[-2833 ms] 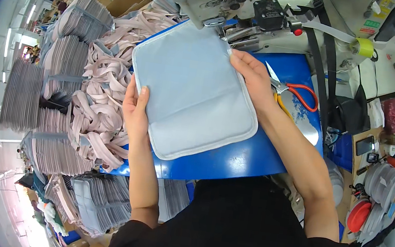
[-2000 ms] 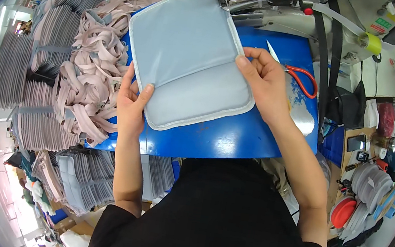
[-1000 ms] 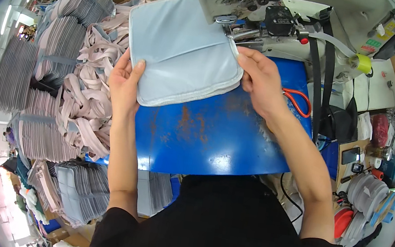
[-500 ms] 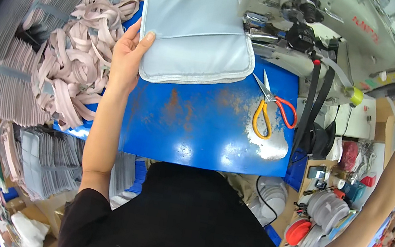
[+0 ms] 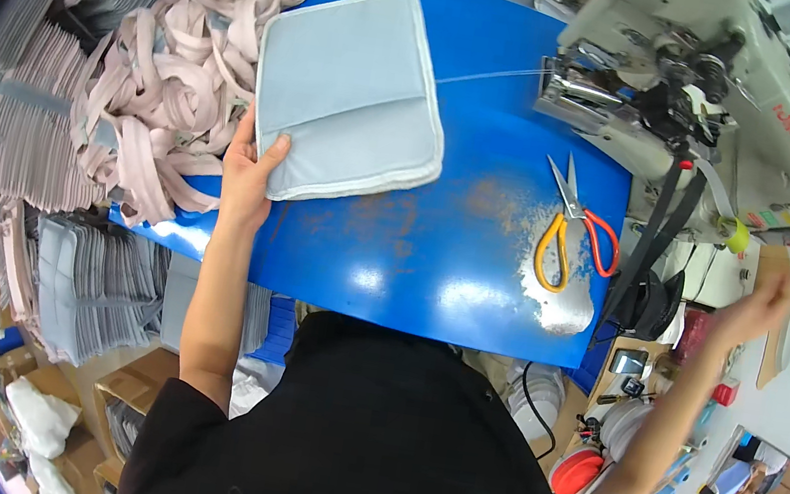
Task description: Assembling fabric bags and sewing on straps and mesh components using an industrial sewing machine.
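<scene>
Pad [image 5: 351, 69] pointing away, long axis leaning left, left hand [image 5: 249, 174] pinching its edge, right hand [image 5: 760, 307] hovering wide, grip unclear

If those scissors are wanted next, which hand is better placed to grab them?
Probably the right hand: though blurred, it seems empty and looks nearer the scissors. The left hand is holding the grey pad.
</scene>
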The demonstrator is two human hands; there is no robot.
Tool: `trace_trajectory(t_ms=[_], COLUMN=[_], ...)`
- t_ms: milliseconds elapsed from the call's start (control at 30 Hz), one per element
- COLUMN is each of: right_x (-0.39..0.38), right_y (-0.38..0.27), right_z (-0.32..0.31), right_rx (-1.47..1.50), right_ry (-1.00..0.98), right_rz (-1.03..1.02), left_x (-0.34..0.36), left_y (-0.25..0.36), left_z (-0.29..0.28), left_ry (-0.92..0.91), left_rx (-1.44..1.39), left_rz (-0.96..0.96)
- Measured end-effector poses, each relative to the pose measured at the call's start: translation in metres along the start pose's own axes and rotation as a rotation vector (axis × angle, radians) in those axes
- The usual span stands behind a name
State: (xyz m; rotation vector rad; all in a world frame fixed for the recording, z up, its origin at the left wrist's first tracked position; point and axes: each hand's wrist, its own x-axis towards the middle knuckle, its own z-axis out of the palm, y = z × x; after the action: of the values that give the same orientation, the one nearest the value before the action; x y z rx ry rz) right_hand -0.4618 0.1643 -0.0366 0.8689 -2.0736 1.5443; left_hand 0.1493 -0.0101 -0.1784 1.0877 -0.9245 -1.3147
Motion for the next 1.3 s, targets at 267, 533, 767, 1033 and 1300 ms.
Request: trace_trajectory(t_ms=[267,533,767,1033,1300], right_x=[-0.176,-0.178,-0.219,-0.237,-0.25], right_y=[-0.046,-0.067,-0.111,-0.111,-0.086], right_z=[0.022,0.04,0.118,0.13,0.089], right_rx=[-0.288,0.153,0.089,0.165,-0.014], right_ry=[-1.074,-1.465,-1.26,-1.185,-1.12], right_rz=[-0.45,0.393,-0.215,0.12,0.072], left_x=[-0.005,-0.005,-0.002,0.049,0.153], left_y=[-0.018,-0.023,-0.02,-0.02,-0.025], left_z=[-0.003,-0.003,0.001,0.047,0.229], left_ry=[-0.129,-0.089,-0.081,-0.08,-0.288], left_rx=[-0.06,0.023,0.018,0.141,0.52], left_rz=[-0.033,0.039,-0.018,0.083,0.699])
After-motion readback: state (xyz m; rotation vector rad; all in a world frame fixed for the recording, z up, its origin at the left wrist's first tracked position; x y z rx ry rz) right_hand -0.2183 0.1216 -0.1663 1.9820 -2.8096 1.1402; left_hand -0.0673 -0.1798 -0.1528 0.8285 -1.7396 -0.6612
